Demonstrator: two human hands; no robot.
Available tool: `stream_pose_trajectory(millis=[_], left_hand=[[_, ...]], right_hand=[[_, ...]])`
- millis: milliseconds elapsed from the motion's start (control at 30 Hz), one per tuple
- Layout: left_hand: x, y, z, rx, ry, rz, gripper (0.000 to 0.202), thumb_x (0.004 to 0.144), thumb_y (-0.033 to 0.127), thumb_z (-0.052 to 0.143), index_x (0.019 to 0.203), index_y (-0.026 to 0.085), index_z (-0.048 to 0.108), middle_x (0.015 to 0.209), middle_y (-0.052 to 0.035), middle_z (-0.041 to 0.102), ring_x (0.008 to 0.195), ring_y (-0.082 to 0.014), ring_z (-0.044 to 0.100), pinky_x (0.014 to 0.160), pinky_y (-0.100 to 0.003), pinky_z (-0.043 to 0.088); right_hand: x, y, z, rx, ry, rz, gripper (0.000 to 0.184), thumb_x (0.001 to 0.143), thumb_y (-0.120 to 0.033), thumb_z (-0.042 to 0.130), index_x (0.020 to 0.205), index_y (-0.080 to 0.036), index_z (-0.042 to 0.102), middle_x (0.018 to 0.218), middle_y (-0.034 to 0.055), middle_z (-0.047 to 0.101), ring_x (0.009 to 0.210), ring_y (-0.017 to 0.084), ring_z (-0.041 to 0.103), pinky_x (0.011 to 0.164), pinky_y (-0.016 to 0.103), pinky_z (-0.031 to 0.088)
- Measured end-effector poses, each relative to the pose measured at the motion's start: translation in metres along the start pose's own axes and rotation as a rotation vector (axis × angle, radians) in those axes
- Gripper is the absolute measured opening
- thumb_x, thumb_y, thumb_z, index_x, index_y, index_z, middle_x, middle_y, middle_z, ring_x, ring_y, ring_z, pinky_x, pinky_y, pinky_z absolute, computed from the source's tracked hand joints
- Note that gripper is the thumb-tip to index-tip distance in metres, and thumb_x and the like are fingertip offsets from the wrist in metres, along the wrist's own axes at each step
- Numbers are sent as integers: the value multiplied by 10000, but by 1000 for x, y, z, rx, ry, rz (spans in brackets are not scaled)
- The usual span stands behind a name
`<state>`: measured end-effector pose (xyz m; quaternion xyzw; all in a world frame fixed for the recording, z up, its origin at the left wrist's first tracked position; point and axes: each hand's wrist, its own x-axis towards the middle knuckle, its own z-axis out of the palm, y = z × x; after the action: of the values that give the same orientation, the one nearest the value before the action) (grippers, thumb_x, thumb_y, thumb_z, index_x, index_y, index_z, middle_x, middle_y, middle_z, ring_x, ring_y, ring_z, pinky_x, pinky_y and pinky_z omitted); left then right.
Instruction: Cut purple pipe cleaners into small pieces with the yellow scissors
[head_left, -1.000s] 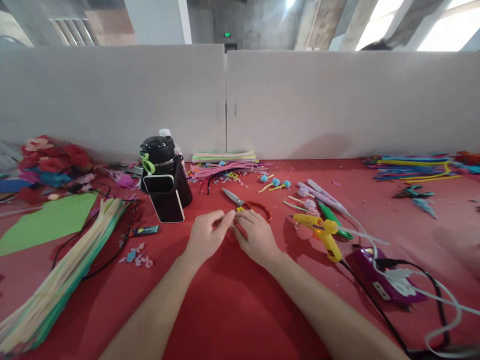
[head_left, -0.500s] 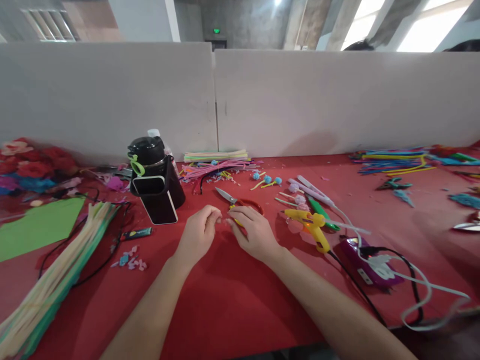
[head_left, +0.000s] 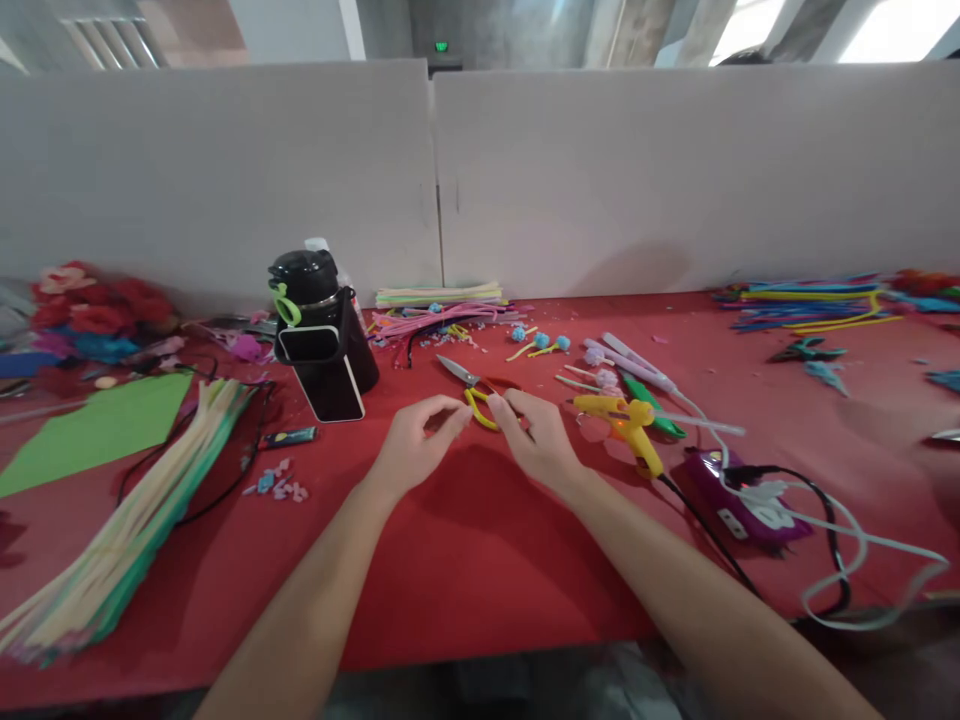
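Observation:
Scissors (head_left: 456,370) with metal blades and yellow and orange handles lie on the red table, just beyond my hands. My left hand (head_left: 421,440) is closed in a pinch, thumb and index fingertips together beside the yellow handle loop. Whatever sits between those tips is too small to make out. My right hand (head_left: 541,440) is curled closed, its thumb tip close to the handles and partly covering them. Anything inside its fingers is hidden. A small gap separates the two hands. Blue pompom-like pieces (head_left: 541,342) on yellow stems lie beyond the scissors.
A yellow glue gun (head_left: 626,425), green tool (head_left: 652,408) and purple power strip (head_left: 742,500) with loose cables are at right. At left stand a black bottle (head_left: 304,275) and leaning phone (head_left: 330,390), near a pipe-cleaner bundle (head_left: 150,510) and small pink scraps (head_left: 283,485). A white partition (head_left: 300,160) closes the back.
The view has shifted slightly, so the table sits higher. My right hand has turned and uncovered more of the scissors' yellow handle. The left thumb and index finger now form a looser, rounder pinch.

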<state>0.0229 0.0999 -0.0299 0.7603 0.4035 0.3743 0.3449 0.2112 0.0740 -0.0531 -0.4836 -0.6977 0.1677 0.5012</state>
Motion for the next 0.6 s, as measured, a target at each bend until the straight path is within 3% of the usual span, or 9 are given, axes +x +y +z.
stream_pose_trajectory(millis=[100,200,467,600], left_hand=[[-2,0,-1,17,-12,14,288,929,481,624,961,205,697,940,-38,747,852,-184,683,764,-297,525],[-3,-1,-1,18,-6,32,276,922,470,641,982,207,702,970,-40,753,874,-175,685,777,-290,527],[-3,-6,-3,56,-7,26,290,877,472,691,991,206,692,996,-53,754,883,-194,694,807,-328,539],[-1,-10,-7,75,36,13,303,862,486,708,981,208,691,980,-54,756,889,-200,699,822,-340,539]], right_hand=[[-2,-6,1,169,-89,-15,337,1033,-446,450,866,-196,602,782,18,614,707,142,553,644,261,427],[-2,-9,1,234,-134,-10,266,1024,-395,475,963,-193,637,893,42,674,803,155,611,711,268,469],[2,-5,-6,9,-223,-90,177,986,-282,426,857,-208,521,801,32,614,711,162,541,670,285,412],[5,4,-9,-74,-170,-1,174,953,-261,389,787,-227,428,707,-3,534,627,149,471,614,282,350]])
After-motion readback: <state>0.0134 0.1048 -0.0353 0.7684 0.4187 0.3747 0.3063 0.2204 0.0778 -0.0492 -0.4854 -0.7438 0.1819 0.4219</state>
